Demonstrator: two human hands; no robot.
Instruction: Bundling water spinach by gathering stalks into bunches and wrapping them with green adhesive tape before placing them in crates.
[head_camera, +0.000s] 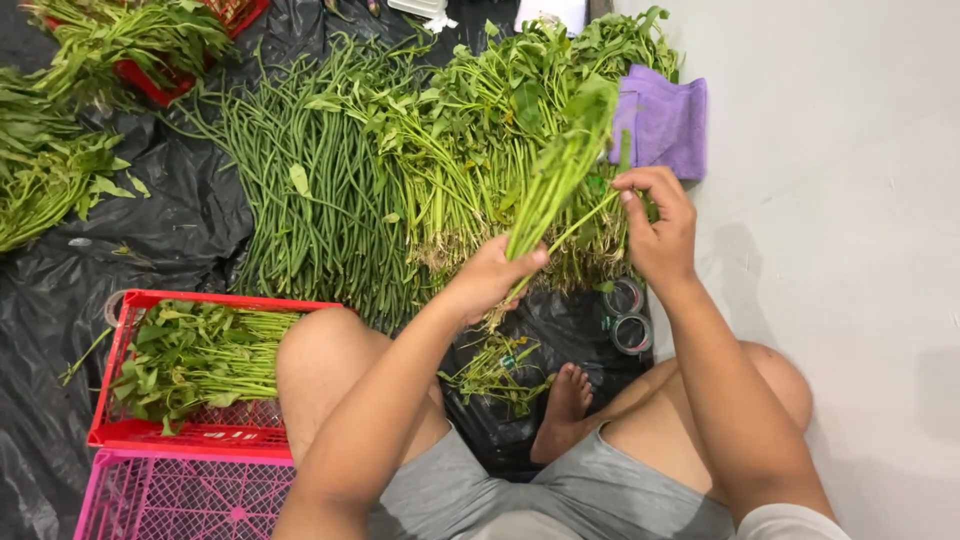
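Head view, looking down on a person seated on the floor, knees bent, one bare foot (566, 400) tucked in at near centre.

Near left: a pink crate (180, 497) sits at the frame's near edge. Touching its far side is a red crate (130, 432) holding a layer of leafy green stalks (200, 355), laid with leaves to the left.

Near centre, between the knees: a small heap of trimmed scraps (495, 368) lies on black plastic sheeting (60, 290). Just right of it, two tape rolls (628, 318) rest side by side on the sheeting's edge.

Middle: left hand (488, 278) is closed around the lower stems of a bunch of leafy greens (555, 170); the bunch tilts up and to the right, leaves toward the far side, root ends poking out below the fist. Right hand (655, 225) is just right of the bunch, thumb and fingertips pinched on a single stalk (580, 222) that runs back toward the left hand. Hands are apart, joined only by the greens.

Beyond the hands: a large pile of the same greens (450, 150) lies on the sheeting, root ends toward the near side. Touching its left side is a heap of long beans (300, 190). A purple cloth (665, 120) lies at the pile's right edge, on pale floor (840, 200).

Far left: more loose greens (50, 170), and another red crate (150, 80) partly buried under leaves.
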